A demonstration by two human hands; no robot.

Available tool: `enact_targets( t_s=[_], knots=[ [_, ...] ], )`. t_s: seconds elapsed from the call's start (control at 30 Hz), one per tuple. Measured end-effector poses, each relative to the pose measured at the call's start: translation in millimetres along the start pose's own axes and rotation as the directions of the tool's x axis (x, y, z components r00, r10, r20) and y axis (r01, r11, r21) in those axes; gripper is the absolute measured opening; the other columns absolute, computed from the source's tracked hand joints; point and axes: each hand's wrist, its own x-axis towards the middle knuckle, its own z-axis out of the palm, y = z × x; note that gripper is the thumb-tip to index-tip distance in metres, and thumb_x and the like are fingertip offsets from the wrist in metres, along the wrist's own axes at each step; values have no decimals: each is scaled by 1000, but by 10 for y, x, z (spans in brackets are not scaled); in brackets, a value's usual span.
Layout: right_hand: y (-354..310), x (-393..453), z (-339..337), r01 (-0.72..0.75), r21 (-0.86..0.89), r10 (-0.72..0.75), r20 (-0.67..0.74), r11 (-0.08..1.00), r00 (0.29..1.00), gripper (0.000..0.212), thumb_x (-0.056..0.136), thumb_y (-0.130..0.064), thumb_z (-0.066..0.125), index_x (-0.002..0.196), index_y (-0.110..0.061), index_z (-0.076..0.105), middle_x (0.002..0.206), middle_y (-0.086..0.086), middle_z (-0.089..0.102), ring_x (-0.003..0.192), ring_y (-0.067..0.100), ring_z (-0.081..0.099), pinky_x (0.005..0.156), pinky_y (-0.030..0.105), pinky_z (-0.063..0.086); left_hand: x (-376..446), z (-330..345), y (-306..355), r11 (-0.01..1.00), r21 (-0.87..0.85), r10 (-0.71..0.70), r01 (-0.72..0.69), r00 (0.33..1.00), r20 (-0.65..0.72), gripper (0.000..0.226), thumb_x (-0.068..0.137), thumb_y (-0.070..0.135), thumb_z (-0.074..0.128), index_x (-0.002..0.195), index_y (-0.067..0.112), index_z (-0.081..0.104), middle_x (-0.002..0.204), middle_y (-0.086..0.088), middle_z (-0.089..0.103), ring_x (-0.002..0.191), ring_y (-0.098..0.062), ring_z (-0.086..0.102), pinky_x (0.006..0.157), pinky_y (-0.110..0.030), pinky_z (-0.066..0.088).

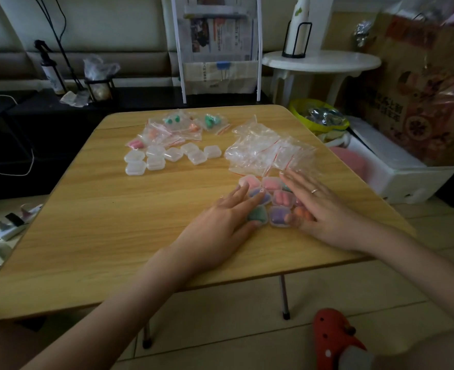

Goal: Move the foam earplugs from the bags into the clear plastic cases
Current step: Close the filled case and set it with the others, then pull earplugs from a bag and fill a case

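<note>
Several filled clear cases (272,194) with pink, purple, green and orange earplugs lie clustered on the wooden table (114,222) at the right. My left hand (226,217) lies flat with straight fingers touching the cluster's left side. On the cluster's right side my right hand (319,204) lies flat, fingers straight, a ring on one finger. Several empty clear cases (167,156) sit in the middle of the far half of the table. Behind them lie small zip bags with earplugs (175,128) in pink, orange and green. A heap of empty zip bags (266,150) lies just beyond my right hand.
A white round side table (322,62) and a white rack (220,49) stand behind the table. A yellow basket (300,105), a white box (396,172) and a paper bag (428,89) crowd the right. A power strip (9,225) lies on the floor left.
</note>
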Motion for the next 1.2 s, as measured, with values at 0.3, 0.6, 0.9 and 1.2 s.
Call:
enact_targets(
  t_s=[0.3,0.6,0.9,1.2],
  knots=[
    [-43,120,-23,-9,-72,6,-47,997,999,100,68,-89,-6,151,-35,7,159,-13,7,144,4,-1,120,38,7,18,35,-37,1000,-11,17,-17,1000,-1,54,99,45,33,148,42,11,159,8,4,145,-8,1,117,-31,11],
    [-398,534,-154,60,27,-54,-193,998,980,70,87,-69,19,144,-31,35,149,-10,35,139,11,22,114,42,24,149,-312,-375,984,30,-174,178,979,-103,61,99,39,37,149,30,3,157,11,-6,143,-6,-6,109,-24,2],
    [-843,1535,-329,60,-66,-78,-316,996,945,38,100,-27,41,136,-22,48,143,1,45,131,23,33,105,39,30,465,-539,-836,940,216,-255,264,964,-70,54,101,29,39,149,11,23,158,-3,17,146,-16,2,116,-32,9],
    [-972,2852,-139,-23,-113,12,-93,993,996,61,95,-7,45,150,-25,26,148,6,40,115,21,50,92,36,46,106,-551,-959,970,108,-191,216,960,-204,22,92,16,53,114,11,52,125,-6,51,116,-26,48,90,-39,44]
  ],
)
